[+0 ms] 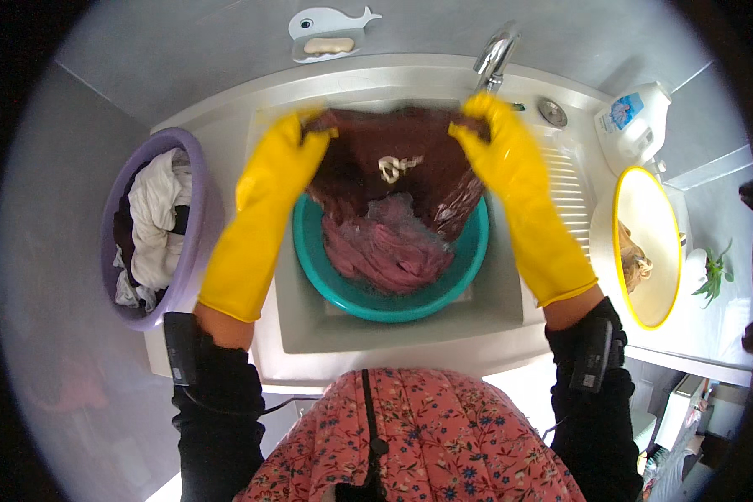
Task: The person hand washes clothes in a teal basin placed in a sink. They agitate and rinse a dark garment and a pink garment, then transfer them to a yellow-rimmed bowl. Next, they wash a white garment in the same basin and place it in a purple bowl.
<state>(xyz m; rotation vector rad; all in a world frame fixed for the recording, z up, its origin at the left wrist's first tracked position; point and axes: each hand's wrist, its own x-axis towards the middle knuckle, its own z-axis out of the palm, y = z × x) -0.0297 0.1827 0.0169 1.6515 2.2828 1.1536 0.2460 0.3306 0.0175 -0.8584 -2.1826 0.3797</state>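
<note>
A dark maroon garment (389, 135) with a whitish drawstring (396, 168) is stretched out above a teal plastic basin (386, 312). My left hand (285, 157), in a long yellow rubber glove, pinches the garment's upper left corner. The upper right corner is gripped by my right hand (505, 144), gloved the same way. The garment's lower part hangs into the basin, over wet pinkish-red cloth (392, 251) in water. The basin stands inside a pale utility sink (477, 336). Part of the basin's far rim is hidden behind the garment.
Left stands a purple tub (191, 147) with white and dark laundry. Behind are a chrome faucet (499, 53) and a whale-shaped soap dish (326, 24) holding soap (328, 46). Right are a ribbed washboard (568, 194), a white detergent jug (634, 125), a yellow-rimmed basin (649, 323) with tan cloth, and a plant (718, 273).
</note>
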